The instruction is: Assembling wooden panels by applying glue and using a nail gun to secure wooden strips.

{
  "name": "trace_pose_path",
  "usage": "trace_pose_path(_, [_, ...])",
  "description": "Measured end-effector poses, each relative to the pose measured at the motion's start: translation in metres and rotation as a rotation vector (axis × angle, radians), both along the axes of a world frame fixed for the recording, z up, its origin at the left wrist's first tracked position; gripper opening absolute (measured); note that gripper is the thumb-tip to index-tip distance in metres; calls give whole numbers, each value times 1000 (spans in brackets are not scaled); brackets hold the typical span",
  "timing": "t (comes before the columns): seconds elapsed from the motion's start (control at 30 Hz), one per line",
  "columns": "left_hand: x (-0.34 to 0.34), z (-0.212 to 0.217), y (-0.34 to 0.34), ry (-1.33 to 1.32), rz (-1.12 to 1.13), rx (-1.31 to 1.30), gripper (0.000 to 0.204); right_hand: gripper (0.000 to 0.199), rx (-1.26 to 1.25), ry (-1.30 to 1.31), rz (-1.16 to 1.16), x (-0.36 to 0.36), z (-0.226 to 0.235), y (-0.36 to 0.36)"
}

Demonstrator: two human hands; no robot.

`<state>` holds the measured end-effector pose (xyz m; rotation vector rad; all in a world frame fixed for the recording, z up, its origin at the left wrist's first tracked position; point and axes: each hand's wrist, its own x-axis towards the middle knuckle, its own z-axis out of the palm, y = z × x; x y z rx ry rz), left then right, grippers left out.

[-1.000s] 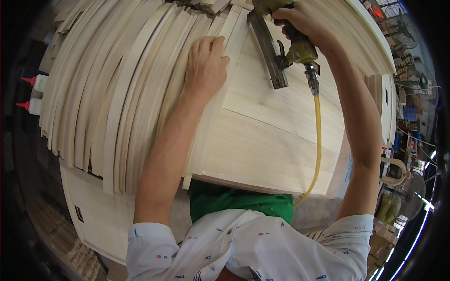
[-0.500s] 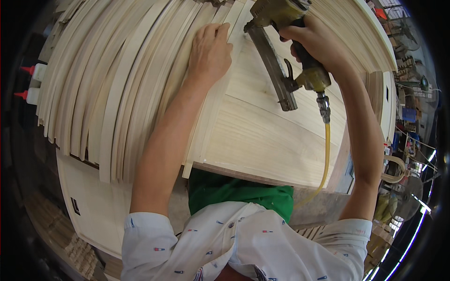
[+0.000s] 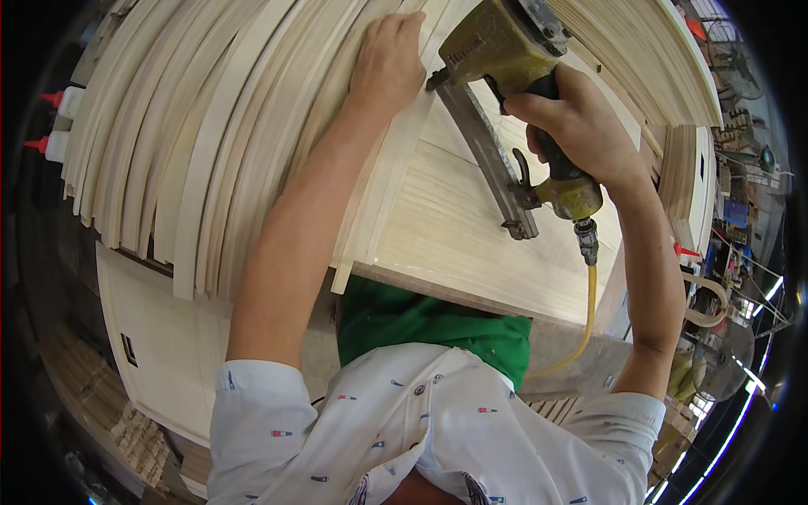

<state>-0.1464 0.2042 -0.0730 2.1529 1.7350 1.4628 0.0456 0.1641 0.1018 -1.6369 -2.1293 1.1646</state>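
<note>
My right hand [image 3: 582, 126] grips the black handle of a yellow-green pneumatic nail gun [image 3: 484, 50]. Its long metal magazine slants down over a pale wooden panel [image 3: 471, 219]. The gun's nose is at the left side of the panel, close to my left hand; whether it touches the wood cannot be made out. A thin wooden strip [image 3: 343, 273] runs along the panel's left edge, its near end sticking out past the panel. My left hand [image 3: 389, 67] is closed over the strip farther up, fingers curled and partly hidden. A yellow air hose [image 3: 591, 295] hangs from the gun.
Many long pale wood strips [image 3: 210, 151] lie side by side on the left. Two white glue bottles [image 3: 57, 146] with red tips stand at the far left. More strips [image 3: 648, 50] are stacked at the far right, near a red nozzle tip [image 3: 686, 251]. Another panel [image 3: 160, 337] lies lower left.
The nail gun in my right hand has come nearer to me, its nose moving down along the panel's left side. My left hand keeps to the strip. The whole view has shifted slightly.
</note>
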Motion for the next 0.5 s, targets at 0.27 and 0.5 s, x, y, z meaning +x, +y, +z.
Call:
trace_pose_path(0.27, [-1,-8,10,-14,77,138,25,27,-73,31,17,-5,6,-37])
trace_pose_path(0.5, [7,2,4,44,15,4,48,27,-112,-15,-9,-1,12,-59])
